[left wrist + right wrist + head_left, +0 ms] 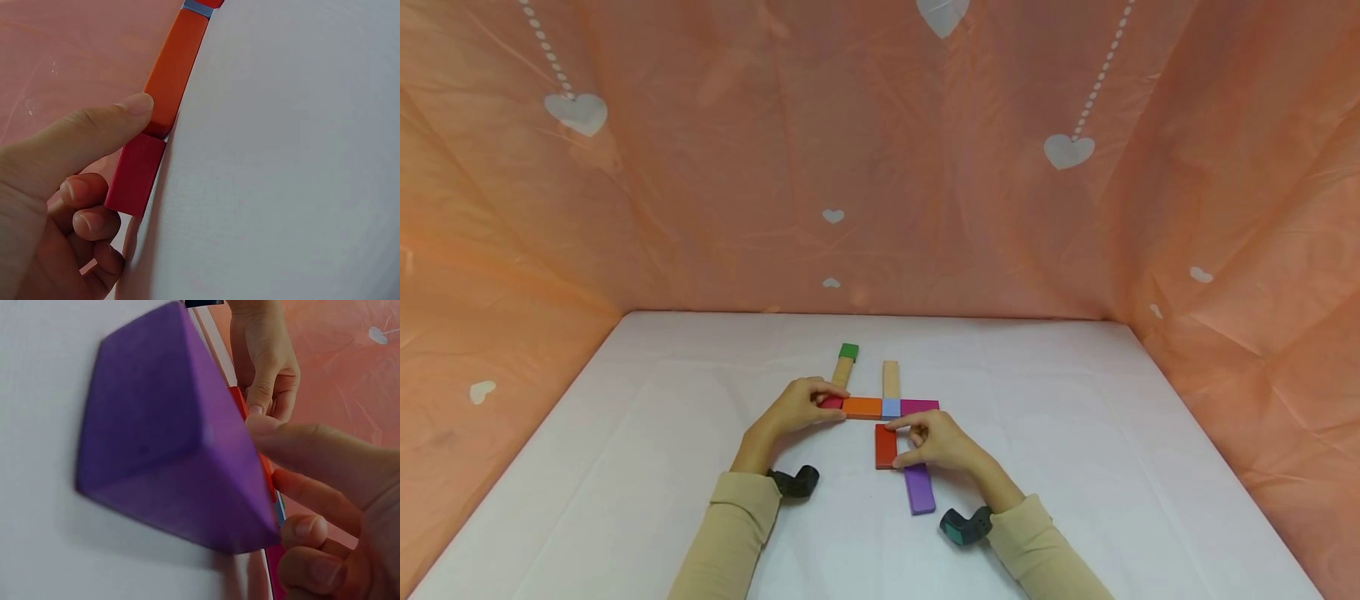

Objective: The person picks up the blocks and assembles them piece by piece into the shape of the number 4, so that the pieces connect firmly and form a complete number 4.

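A row of wooden blocks lies on the white tabletop: a crimson block (137,175), an orange block (862,408), a light blue block (891,408) and a magenta block (920,407). My left hand (801,404) pinches the orange block's left end between thumb and index finger, partly covering the crimson block in the head view. In front of the row, my right hand (943,442) holds a red block (885,447) by its far and near ends, between index finger and thumb. A purple block (919,489) lies just in front of the right thumb and looms large in the right wrist view.
Behind the row, a natural wood block (891,379) extends back from the light blue one. Another natural wood block (842,372) stretches back on the left, with a green block (849,352) at its far end. An orange curtain (880,183) surrounds the table (1075,383).
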